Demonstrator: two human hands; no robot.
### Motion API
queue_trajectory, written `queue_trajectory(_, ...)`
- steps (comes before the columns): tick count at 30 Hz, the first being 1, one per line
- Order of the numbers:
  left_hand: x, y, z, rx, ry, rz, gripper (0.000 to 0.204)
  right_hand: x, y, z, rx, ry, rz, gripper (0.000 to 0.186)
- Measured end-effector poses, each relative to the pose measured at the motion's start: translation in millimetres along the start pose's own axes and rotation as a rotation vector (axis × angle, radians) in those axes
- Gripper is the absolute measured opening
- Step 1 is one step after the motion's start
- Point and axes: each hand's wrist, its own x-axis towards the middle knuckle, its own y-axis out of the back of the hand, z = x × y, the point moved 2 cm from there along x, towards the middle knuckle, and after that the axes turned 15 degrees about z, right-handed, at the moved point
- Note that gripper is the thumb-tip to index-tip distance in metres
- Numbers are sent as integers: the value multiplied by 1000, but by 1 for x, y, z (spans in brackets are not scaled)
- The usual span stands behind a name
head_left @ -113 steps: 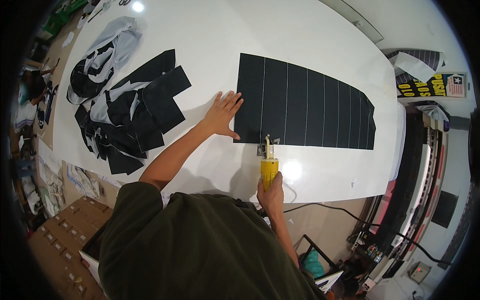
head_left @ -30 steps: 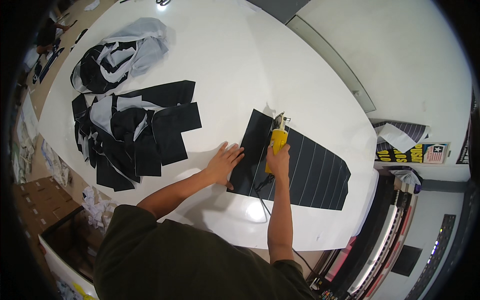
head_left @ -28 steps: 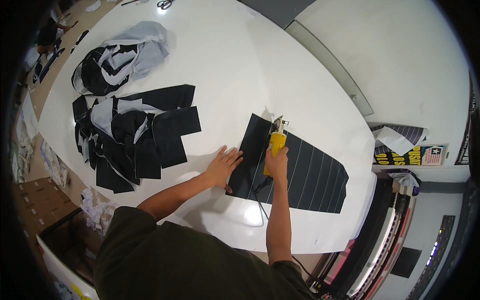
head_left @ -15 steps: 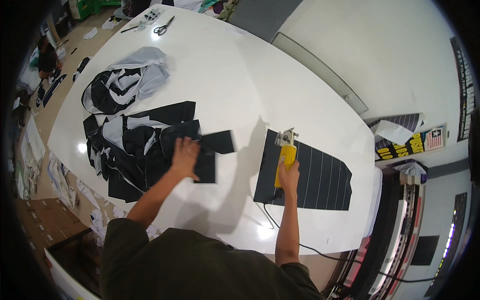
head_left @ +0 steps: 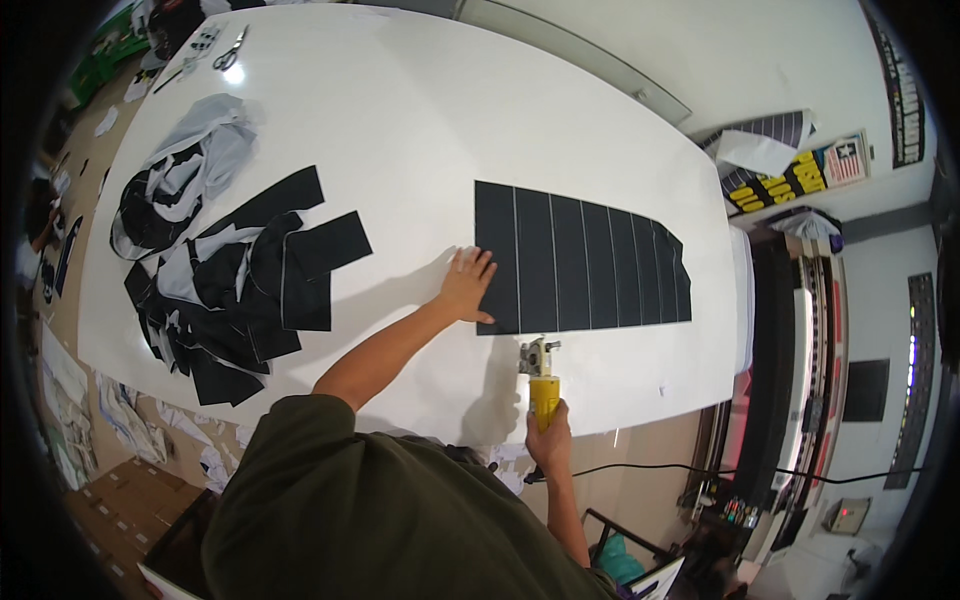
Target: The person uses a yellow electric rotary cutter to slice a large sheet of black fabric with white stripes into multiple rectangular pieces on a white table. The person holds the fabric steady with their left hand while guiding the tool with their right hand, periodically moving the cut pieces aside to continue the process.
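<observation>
My left hand [head_left: 466, 287] lies flat with fingers spread on the left edge of a dark fabric panel [head_left: 620, 270] crossed by thin white lines. The panel tapers toward its right end and rests on a white table. Wrapped in my right hand [head_left: 549, 438] is a yellow electric rotary cloth cutter [head_left: 544, 398]. Its metal head points away from me, just off the panel's near edge. A black cord trails off to the right from the cutter. Whether its blade is turning I cannot tell.
Black and grey fabric offcuts [head_left: 245, 270] lie heaped on the table's left side, with a grey and black fabric bundle [head_left: 185, 175] beyond. Scissors [head_left: 231, 52] lie at the far left corner. The cord [head_left: 690, 467] crosses past the table's near right edge.
My left hand has moved right, from the black offcuts onto the panel. My right hand has drawn the cutter back toward me, off the panel. The view has shifted.
</observation>
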Motion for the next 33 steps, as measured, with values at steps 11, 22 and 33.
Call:
queue_trajectory(11,-79,48,-50,52,37,-160,139,-54,-27,-10,49,133,-137,67)
queue_trajectory(22,-84,52,-55,15,47,-140,139,-20,-45,-46,82,165,-124,63)
queue_trajectory(33,-85,54,-56,-31,69,-127,139,-11,-53,-53,73,192,-109,63)
